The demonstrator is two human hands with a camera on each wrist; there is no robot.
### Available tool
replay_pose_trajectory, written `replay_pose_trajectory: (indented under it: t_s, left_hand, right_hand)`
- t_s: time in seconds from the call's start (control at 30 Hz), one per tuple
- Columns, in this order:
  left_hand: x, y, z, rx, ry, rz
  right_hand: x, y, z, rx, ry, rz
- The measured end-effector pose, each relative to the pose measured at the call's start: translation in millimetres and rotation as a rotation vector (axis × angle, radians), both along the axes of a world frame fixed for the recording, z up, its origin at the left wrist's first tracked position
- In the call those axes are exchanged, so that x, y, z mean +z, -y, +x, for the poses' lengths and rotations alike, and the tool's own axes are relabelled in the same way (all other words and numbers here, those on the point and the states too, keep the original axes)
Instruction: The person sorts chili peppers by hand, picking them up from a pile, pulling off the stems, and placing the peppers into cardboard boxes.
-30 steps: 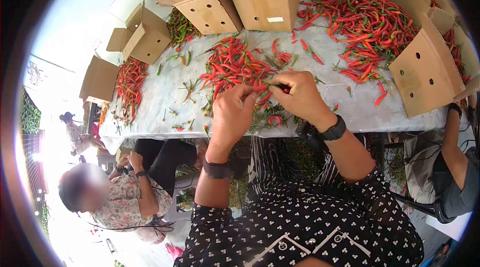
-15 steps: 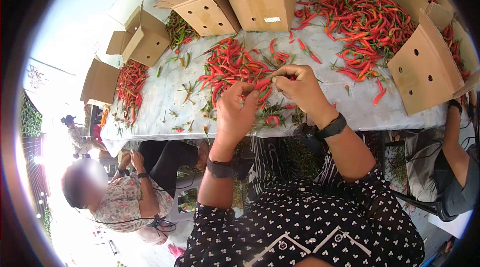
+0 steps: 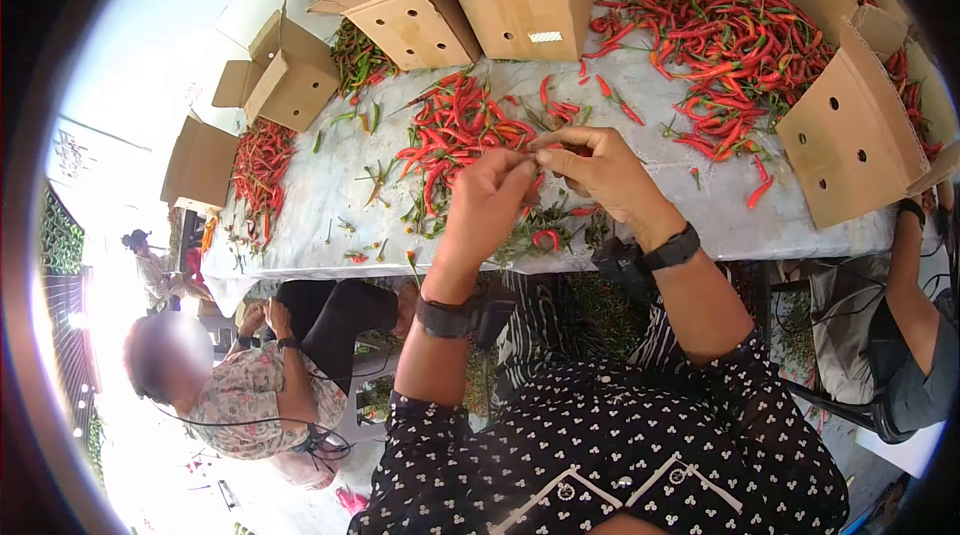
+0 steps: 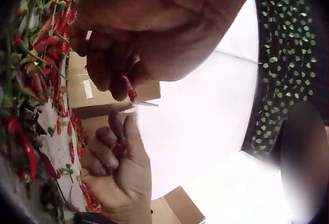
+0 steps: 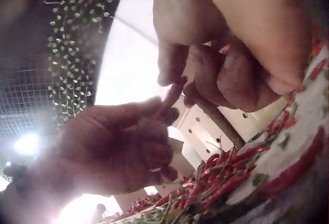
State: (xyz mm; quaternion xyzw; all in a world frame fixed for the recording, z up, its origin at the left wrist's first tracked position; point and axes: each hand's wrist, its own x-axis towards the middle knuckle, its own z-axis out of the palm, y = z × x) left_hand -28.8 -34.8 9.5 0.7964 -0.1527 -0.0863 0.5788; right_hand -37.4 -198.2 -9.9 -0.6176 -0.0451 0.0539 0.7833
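Observation:
Over the near edge of a red chili pile (image 3: pixel 455 120), my left hand (image 3: pixel 487 203) and right hand (image 3: pixel 612 180) meet at the fingertips. My left thumb and fingers pinch a small red chili (image 4: pixel 129 87), its end sticking out toward the right hand. In the right wrist view my right thumb and forefinger are right at the end of that chili (image 5: pixel 174 94). Another bit of red chili (image 4: pixel 118 148) shows within the curled fingers of my right hand. Loose green stems and a curved chili (image 3: pixel 546 240) lie on the table below the hands.
Cardboard boxes (image 3: pixel 520 15) line the table's far side, and another box (image 3: pixel 850 140) stands at the right. A large chili heap (image 3: pixel 735 55) lies back right, a smaller one (image 3: pixel 262 180) far left. One person (image 3: pixel 265 375) sits at the left; another person's arm (image 3: pixel 900 285) shows at the right.
My left hand has moved up and right until its fingertips meet the right hand's. The right hand has shifted only slightly. The piles and boxes stay as they were.

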Motion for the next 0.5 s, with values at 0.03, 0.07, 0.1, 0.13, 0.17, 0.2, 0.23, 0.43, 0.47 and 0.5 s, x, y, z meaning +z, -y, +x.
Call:
replay_pose_trajectory:
  t_s: [0.03,0.07,0.1,0.13,0.17,0.2,0.23,0.43,0.47,0.5]
  left_hand:
    - [-0.5,1.7,-0.1,-0.001,-0.001,0.0]
    - [-1.0,3.6,-0.1,0.013,0.071,0.096]
    - [-1.3,5.1,0.0,0.025,0.144,0.192]
    - [-2.3,4.7,0.3,0.022,0.144,0.192]
    - [-4.3,2.3,0.6,0.036,0.26,0.295]
    - [-6.9,-0.6,1.2,0.051,0.376,0.399]
    - [-11.4,-4.3,2.2,0.05,0.376,0.401]
    - [-16.9,-5.6,-2.2,-0.087,0.585,0.886]
    - [-19.3,-5.2,-0.3,-0.087,0.611,0.882]
    - [-19.9,-4.5,1.4,-0.086,0.637,0.878]
  right_hand:
    - [-2.4,0.3,1.1,-0.001,-0.001,0.0]
    - [-7.1,1.0,3.5,-0.034,-0.041,0.099]
    - [-10.8,2.5,6.0,-0.067,-0.08,0.199]
    - [-13.5,5.2,8.8,-0.07,-0.08,0.199]
    - [-15.8,8.9,11.6,-0.11,-0.093,0.36]
    - [-16.1,11.8,13.6,-0.149,-0.105,0.522]
    - [-15.1,14.4,14.7,-0.189,-0.162,0.574]
    - [-25.3,24.8,19.6,0.037,-0.263,0.873]
    - [-26.2,24.3,19.3,0.037,-0.263,0.872]
    - [-21.5,21.1,17.1,0.004,-0.309,0.814]
